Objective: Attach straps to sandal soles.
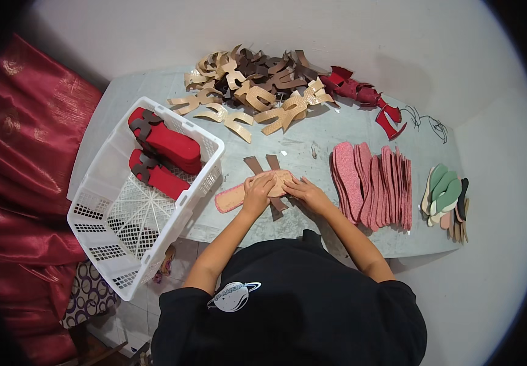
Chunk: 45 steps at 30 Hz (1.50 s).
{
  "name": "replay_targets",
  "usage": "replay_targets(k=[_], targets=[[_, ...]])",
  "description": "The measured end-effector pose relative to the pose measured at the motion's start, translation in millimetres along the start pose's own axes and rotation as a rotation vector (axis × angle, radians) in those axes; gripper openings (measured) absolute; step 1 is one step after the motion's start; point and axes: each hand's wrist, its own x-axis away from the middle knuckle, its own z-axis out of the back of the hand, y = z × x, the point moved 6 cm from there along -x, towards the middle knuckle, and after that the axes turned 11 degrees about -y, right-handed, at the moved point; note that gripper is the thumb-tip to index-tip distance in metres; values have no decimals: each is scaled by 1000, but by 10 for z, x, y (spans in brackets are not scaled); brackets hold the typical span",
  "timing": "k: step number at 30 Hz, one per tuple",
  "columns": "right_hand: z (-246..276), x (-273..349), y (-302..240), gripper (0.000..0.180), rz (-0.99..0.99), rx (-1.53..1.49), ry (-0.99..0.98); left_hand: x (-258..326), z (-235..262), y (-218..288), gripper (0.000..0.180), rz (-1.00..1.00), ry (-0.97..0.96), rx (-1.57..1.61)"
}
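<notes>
A tan insole point(248, 191) with a pink edge is lying flat on the grey table point(361, 131), just in front of the person and beside the white basket; its surface is looking speckled, its heel end is sticking out to the person's left, and its toe end is sitting under both hands; dark brown strap pieces point(262, 163) are crossing beneath it, their ends showing above and below the insole.

The left hand point(257, 194) is pressing down on the middle of the insole, fingers curled and close together on its top face; the right hand point(306, 192) is lying on the toe end, fingers flat and together, touching the insole and the strap; neither hand is lifting anything, both are bearing down on the piece against the table.

The white basket point(108, 244) is standing at the person's left, tilted over the table edge, and is holding finished red sandals point(166, 143) with dark straps; a stack of pink insoles point(373, 183) is lying fanned to the right, near the right hand; a few green and dark soles point(446, 195) are sitting further right; a heap of tan and brown straps point(251, 88) is lying at the far side of the table, with red straps point(361, 97) beside it.
</notes>
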Motion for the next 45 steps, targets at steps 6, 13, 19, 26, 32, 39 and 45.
replay_targets(k=[6,13,19,26,32,39,45], targets=[[34,1,-8,42,20,-7,10,-28,32,-8,38,67,-32,53],[0,-16,14,42,12,-3,24,-42,69,-5,34,67,-45,41],[-25,-13,41,44,-1,-1,25,-70,99,35,34,42,-86,41],[-55,-8,56,43,-55,0,11,-63,71,25,42,14,-95,2],[-99,-3,24,40,-108,19,-33,32,49,39,74,7,-102,-34],[-165,61,21,39,-154,32,19,-82,205,-95,85,-75,-470,52],[-146,49,-46,39,-182,51,14,-421,198,-338,47,85,-528,406]])
